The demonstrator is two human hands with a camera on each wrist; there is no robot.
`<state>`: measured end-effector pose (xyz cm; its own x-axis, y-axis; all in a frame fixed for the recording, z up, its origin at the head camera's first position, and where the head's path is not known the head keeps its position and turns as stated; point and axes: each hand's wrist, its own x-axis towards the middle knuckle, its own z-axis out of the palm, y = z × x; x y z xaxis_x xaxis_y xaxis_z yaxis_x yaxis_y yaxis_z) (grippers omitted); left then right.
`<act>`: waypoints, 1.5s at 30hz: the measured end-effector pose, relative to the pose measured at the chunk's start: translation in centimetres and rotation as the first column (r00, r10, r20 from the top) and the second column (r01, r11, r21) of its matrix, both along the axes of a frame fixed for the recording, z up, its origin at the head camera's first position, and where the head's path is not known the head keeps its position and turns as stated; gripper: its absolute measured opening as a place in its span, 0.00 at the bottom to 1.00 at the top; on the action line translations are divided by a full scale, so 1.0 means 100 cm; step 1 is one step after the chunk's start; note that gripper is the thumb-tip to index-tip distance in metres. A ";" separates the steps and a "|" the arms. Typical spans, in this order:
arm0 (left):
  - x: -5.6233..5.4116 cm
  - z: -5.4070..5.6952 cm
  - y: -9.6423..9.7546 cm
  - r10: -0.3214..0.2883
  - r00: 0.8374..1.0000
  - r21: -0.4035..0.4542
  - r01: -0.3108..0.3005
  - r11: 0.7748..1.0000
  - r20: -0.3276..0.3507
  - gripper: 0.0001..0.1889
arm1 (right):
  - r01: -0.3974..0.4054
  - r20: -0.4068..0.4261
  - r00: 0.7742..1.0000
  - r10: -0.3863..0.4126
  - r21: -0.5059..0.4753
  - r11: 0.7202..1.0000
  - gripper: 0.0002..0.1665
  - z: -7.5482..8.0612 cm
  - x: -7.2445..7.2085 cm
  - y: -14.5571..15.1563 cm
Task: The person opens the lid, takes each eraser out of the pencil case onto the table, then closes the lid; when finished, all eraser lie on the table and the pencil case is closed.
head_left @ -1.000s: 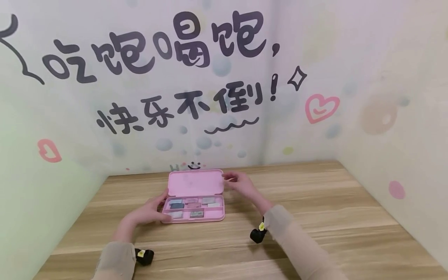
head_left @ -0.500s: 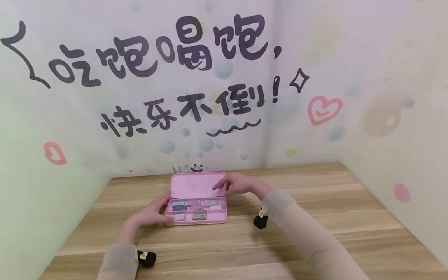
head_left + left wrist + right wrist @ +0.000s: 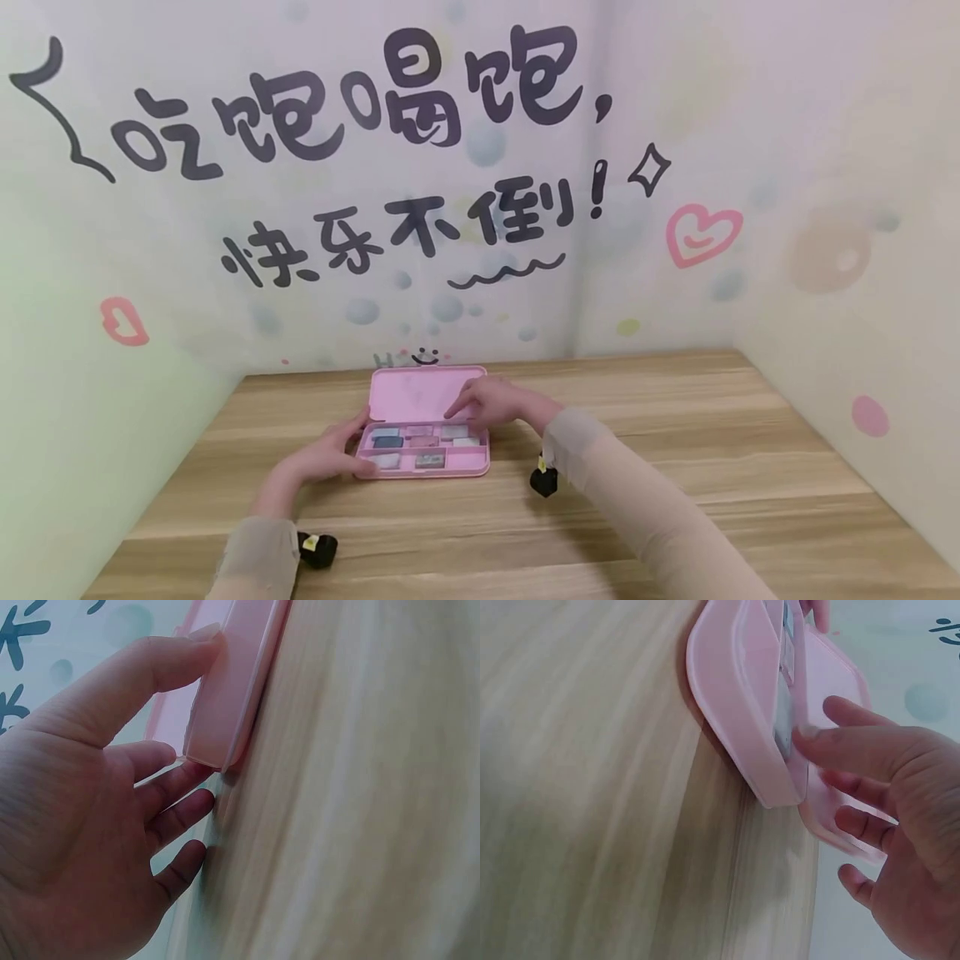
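A pink plastic case (image 3: pixel 467 460) lies on the wooden table with its lid (image 3: pixel 408 396) laid back behind it. Small blocks sit in its compartments, among them a dark blue block (image 3: pixel 387 442), a pink one and a grey one (image 3: pixel 430 461). My left hand (image 3: pixel 326 458) holds the case's left end, thumb on the front wall (image 3: pixel 225 690) and fingers around the corner. Over the case's back right part hovers my right hand (image 3: pixel 491 402), fingers loosely bent. In the right wrist view its thumb is close to a pale block (image 3: pixel 783 716); whether it touches cannot be told.
The wooden table (image 3: pixel 637 467) extends around the case on both sides and in front. Behind it rises a pale printed wall (image 3: pixel 525 317) with dark lettering, and side walls flank the table. A black wrist camera is strapped under each sleeve.
My right hand has moved left and inward from the lid's right edge to over the case's back right compartments. The left hand keeps its hold on the case.
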<state>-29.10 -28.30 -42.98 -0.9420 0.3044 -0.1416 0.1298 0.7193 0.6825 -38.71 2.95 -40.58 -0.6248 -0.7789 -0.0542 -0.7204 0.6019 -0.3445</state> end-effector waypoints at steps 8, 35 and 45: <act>-0.002 0.003 0.002 -0.001 1.000 -0.016 0.001 1.000 -0.012 0.58 | 0.018 -0.008 1.000 -0.018 0.031 0.999 0.30 -0.003 -0.003 -0.005; -0.001 0.003 0.002 -0.002 1.000 -0.037 0.002 0.999 -0.014 0.57 | -0.002 -0.073 0.997 0.016 0.183 0.983 0.42 -0.009 -0.001 -0.016; 0.000 0.003 0.001 -0.008 1.000 -0.034 0.008 0.999 -0.013 0.57 | -0.002 -0.079 0.997 0.016 0.172 0.985 0.38 -0.002 0.001 -0.014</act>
